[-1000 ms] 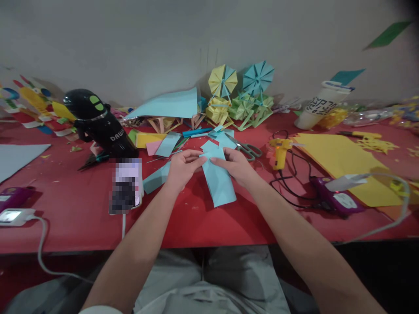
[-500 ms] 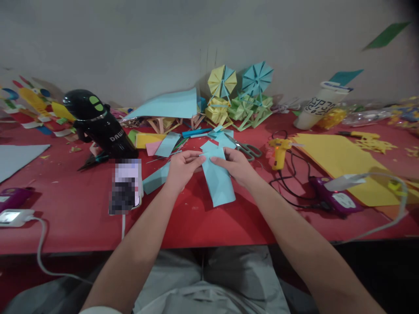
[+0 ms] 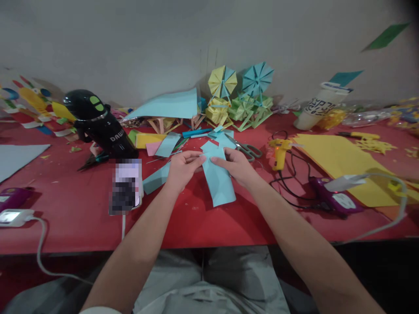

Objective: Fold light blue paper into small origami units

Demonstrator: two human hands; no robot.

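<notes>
Between my hands is a strip of light blue paper (image 3: 219,185), its lower end tilted toward me above the red table. My left hand (image 3: 187,165) pinches the paper's upper left edge between thumb and fingers. From the other side my right hand (image 3: 236,165) grips it, thumb on top and fingers mostly hidden behind. Another blue paper strip (image 3: 156,179) lies beside my left hand. Just beyond my right hand rest grey-handled scissors (image 3: 250,151), with blue paper scraps (image 3: 224,138) close by.
A phone (image 3: 126,187) and a black bottle (image 3: 101,126) stand to the left. On the right are a yellow glue gun (image 3: 279,155) with its cord, a purple power strip (image 3: 337,200) and yellow paper sheets (image 3: 343,165). Folded paper wheels (image 3: 222,81) stand by the wall.
</notes>
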